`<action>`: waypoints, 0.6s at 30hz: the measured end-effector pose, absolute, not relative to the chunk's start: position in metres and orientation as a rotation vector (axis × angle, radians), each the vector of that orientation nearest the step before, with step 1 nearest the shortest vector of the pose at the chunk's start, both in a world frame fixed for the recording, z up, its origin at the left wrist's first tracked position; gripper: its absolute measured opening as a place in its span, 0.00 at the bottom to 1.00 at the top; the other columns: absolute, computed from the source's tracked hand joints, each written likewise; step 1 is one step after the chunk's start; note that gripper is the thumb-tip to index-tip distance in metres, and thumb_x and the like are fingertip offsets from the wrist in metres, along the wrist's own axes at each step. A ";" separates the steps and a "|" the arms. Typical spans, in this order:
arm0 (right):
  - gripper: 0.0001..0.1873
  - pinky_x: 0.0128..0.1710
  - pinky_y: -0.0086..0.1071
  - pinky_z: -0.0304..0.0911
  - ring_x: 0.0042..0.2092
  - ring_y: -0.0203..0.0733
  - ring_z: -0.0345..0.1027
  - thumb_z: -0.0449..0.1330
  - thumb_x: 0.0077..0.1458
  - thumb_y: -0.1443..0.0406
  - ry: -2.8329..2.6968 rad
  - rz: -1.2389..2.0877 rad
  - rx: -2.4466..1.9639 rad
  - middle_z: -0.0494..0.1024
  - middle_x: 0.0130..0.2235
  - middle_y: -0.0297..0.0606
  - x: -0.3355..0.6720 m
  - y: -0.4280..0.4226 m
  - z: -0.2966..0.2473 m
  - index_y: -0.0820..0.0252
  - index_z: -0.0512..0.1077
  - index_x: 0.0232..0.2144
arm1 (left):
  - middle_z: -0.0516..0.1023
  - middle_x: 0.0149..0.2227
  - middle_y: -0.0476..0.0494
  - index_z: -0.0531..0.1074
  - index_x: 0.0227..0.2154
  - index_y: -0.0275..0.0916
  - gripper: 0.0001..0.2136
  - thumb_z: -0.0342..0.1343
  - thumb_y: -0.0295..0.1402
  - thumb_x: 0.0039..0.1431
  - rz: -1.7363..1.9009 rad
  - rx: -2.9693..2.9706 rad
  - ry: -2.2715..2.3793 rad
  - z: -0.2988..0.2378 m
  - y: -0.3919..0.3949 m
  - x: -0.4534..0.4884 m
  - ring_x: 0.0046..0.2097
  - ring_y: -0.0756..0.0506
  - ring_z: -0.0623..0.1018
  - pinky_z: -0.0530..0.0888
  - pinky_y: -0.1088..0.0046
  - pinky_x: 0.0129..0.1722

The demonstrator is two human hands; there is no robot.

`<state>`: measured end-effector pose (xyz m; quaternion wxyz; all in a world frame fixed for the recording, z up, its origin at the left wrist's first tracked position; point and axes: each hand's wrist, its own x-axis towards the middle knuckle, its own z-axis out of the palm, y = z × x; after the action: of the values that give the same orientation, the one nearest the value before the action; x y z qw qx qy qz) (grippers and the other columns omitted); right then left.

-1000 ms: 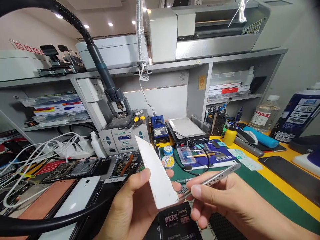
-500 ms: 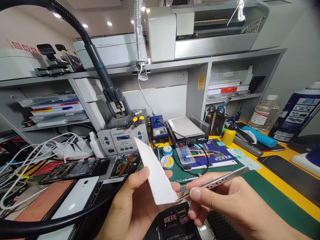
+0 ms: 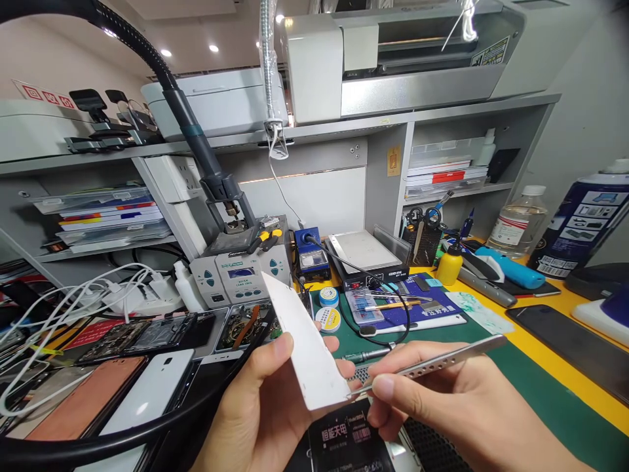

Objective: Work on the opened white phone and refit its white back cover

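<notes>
A thin white sheet, bent along its length, (image 3: pixel 312 351) is held up in my left hand (image 3: pixel 260 400), the thumb pressing its left edge and the other fingers behind it. My right hand (image 3: pixel 432 393) is closed around metal tweezers (image 3: pixel 437 364) with a row of holes. Their tips meet the sheet's lower right corner; whether they pinch it I cannot tell. Below both hands lies a black phone battery (image 3: pixel 348 439) with pale printing, partly covered by my fingers.
A black hose (image 3: pixel 162 423) crosses the left side over several phones, including a white one (image 3: pixel 147 393). Behind stand a hot-air station (image 3: pixel 240 278) and a flat heating plate (image 3: pixel 368 252). A green mat (image 3: pixel 531 387) and a dark phone (image 3: pixel 570 347) lie at the right.
My right hand has turned the tweezers slightly, their back end shifting right and a little down. The white sheet has moved only a trifle in my left hand.
</notes>
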<state>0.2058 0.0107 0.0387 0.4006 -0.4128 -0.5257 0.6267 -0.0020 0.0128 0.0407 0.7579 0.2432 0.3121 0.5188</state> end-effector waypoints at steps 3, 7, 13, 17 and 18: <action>0.12 0.35 0.32 0.72 0.31 0.42 0.75 0.71 0.50 0.55 -1.317 1.603 -1.031 0.81 0.27 0.37 0.206 0.012 0.039 0.57 0.81 0.27 | 0.82 0.46 0.32 0.77 0.48 0.34 0.16 0.60 0.36 0.60 1.125 0.536 0.672 0.039 0.015 -0.004 0.45 0.32 0.83 0.78 0.51 0.49; 0.12 0.35 0.32 0.71 0.31 0.41 0.75 0.71 0.51 0.56 -1.258 1.668 -1.008 0.81 0.27 0.37 0.206 0.015 0.040 0.58 0.80 0.27 | 0.82 0.47 0.32 0.76 0.51 0.34 0.18 0.60 0.35 0.59 1.118 0.526 0.635 0.037 0.015 -0.006 0.46 0.31 0.82 0.75 0.47 0.51; 0.14 0.34 0.31 0.70 0.30 0.40 0.73 0.69 0.53 0.56 -1.248 1.745 -0.933 0.79 0.27 0.38 0.206 0.016 0.040 0.63 0.80 0.29 | 0.80 0.50 0.30 0.77 0.50 0.33 0.19 0.59 0.37 0.59 1.151 0.584 0.553 0.032 0.013 -0.006 0.50 0.30 0.80 0.74 0.50 0.54; 0.17 0.33 0.30 0.69 0.30 0.39 0.72 0.70 0.53 0.56 -1.266 1.746 -0.941 0.79 0.27 0.40 0.205 0.014 0.042 0.65 0.79 0.23 | 0.80 0.51 0.32 0.77 0.51 0.35 0.19 0.59 0.37 0.59 1.153 0.624 0.523 0.031 0.013 -0.006 0.51 0.29 0.79 0.76 0.52 0.52; 0.17 0.33 0.30 0.69 0.30 0.39 0.72 0.69 0.53 0.55 -1.272 1.746 -0.940 0.78 0.27 0.40 0.204 0.014 0.042 0.65 0.79 0.23 | 0.80 0.52 0.32 0.77 0.51 0.35 0.19 0.59 0.37 0.59 1.152 0.629 0.518 0.031 0.013 -0.006 0.51 0.30 0.79 0.76 0.53 0.51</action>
<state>0.2042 0.0138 0.0415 0.3829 -0.3685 -0.4990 0.6845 -0.0060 0.0126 0.0308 0.7613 0.2891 0.2379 0.5293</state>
